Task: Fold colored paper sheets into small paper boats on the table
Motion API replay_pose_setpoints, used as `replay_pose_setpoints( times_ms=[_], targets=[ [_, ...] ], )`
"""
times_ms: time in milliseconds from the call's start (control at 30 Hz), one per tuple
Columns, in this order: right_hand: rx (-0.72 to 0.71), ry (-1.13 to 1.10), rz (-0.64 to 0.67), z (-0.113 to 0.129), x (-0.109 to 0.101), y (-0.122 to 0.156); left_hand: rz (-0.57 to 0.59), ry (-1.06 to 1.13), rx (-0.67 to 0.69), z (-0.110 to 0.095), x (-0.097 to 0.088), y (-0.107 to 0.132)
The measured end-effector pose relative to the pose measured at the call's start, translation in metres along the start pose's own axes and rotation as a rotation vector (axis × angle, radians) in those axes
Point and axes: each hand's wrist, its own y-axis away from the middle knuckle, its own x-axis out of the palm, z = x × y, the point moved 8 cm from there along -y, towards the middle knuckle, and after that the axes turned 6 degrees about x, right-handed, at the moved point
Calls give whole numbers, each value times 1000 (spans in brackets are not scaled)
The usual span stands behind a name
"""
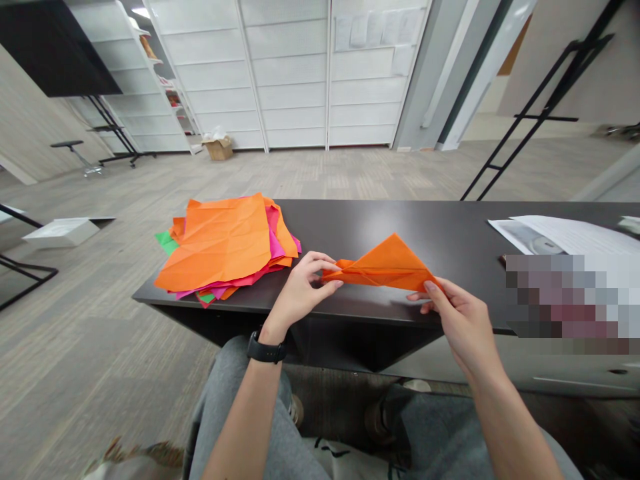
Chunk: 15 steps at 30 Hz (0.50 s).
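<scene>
A folded sheet of orange paper (390,263) is held up between my two hands, over the front part of the dark table (320,223). It has a peak at the top and a crease running along its length. My left hand (305,283), a black band at its wrist, pinches the narrow left end between thumb and fingers. The right corner is gripped by my right hand (457,307), thumb on the near side. To the left of my left hand lies a stack of creased paper sheets (220,243), orange on top with pink and green edges showing.
Printed papers (545,233) lie at the table's right, beside a blurred-out patch (570,303). Past the table, a cardboard box (218,147) stands on the floor by white cabinets (285,73). A black stand (545,107) rises at the far right.
</scene>
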Motion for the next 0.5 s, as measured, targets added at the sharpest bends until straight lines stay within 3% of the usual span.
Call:
replay_pose_setpoints(
  times_ms=[367,500],
  targets=[
    [-16,-1,95,3,5,2,-69,-207,-20,3,-3,-1],
    [-43,-5,48,1,0,0,6,-65,-80,14,3,0]
  ],
)
